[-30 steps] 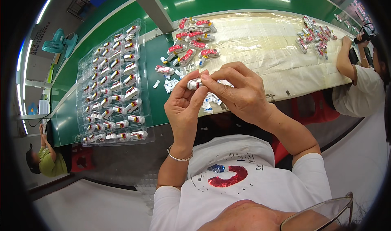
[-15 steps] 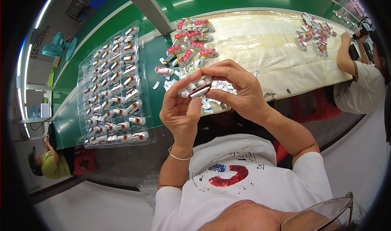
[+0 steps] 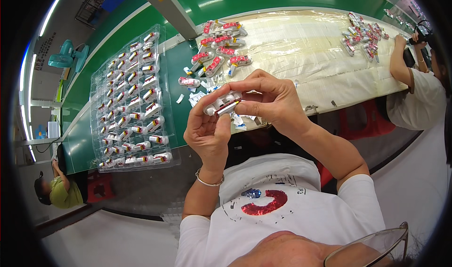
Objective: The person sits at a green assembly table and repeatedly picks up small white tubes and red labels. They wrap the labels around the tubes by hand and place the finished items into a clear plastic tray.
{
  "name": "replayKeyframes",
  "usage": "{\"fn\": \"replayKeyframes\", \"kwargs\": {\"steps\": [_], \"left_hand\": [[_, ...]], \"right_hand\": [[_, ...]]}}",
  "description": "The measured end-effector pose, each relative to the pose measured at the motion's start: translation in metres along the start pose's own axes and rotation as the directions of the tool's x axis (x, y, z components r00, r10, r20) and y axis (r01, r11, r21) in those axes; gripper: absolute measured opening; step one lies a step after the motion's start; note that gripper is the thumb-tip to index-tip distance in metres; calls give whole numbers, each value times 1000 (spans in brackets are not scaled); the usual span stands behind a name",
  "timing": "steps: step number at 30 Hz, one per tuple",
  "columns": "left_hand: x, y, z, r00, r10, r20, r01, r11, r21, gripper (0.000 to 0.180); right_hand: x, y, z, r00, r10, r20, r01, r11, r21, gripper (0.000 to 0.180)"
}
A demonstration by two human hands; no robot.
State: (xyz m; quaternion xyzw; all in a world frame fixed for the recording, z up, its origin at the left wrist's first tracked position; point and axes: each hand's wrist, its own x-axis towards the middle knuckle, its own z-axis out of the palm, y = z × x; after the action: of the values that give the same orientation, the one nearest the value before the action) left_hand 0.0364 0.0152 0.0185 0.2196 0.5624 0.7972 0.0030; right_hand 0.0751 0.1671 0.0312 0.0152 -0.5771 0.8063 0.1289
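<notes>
Between both hands is a small white plastic casing (image 3: 223,104) with rounded ends and a dark red and silver piece along its near side. My left hand (image 3: 206,131) wraps its fingers round the casing's left end, thumb underneath. My right hand (image 3: 280,103) pinches the right end between thumb and fingertips. Just beyond the hands, small white and blue paper scraps (image 3: 197,97) lie on the table. Behind them sits a pile of similar white casings with red stickers (image 3: 214,65). A clear plastic tray (image 3: 175,140) to the left holds rows of white casings, each with a dark red piece.
The green table (image 3: 75,147) has a pale, film-covered sheet (image 3: 301,55) on its right half. Another heap of casings (image 3: 365,36) lies at the far right, near a co-worker's arm (image 3: 400,60). A grey post (image 3: 172,10) rises behind the tray. Red stools (image 3: 365,121) stand beneath.
Both hands have moved very slightly to the left with the casing. It appears a little more tilted, and the grip stays much the same.
</notes>
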Motion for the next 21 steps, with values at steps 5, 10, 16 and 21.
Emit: {"fn": "replayKeyframes", "kwargs": {"steps": [5, 10, 16, 21], "left_hand": [[-2, -3, -2, 1000, -27, -1, 27, 1000, 7, 44], [9, -7, -6, 985, -172, -12, 170, 978, -119, 38], [19, -12, -14, 931, -364, -18, 348, 904, -248, 30], [19, -10, -15, 925, -380, 12, 368, 888, -274, 28]], "right_hand": [[1, 3, -2, 998, 66, 4, -66, 998, 12, 34], [11, 9, -6, 987, 158, -1, -158, 987, 6, 29], [18, 14, -13, 946, 323, 4, -322, 942, 90, 31], [16, 15, -14, 962, 273, -6, -272, 960, 65, 33]]}}
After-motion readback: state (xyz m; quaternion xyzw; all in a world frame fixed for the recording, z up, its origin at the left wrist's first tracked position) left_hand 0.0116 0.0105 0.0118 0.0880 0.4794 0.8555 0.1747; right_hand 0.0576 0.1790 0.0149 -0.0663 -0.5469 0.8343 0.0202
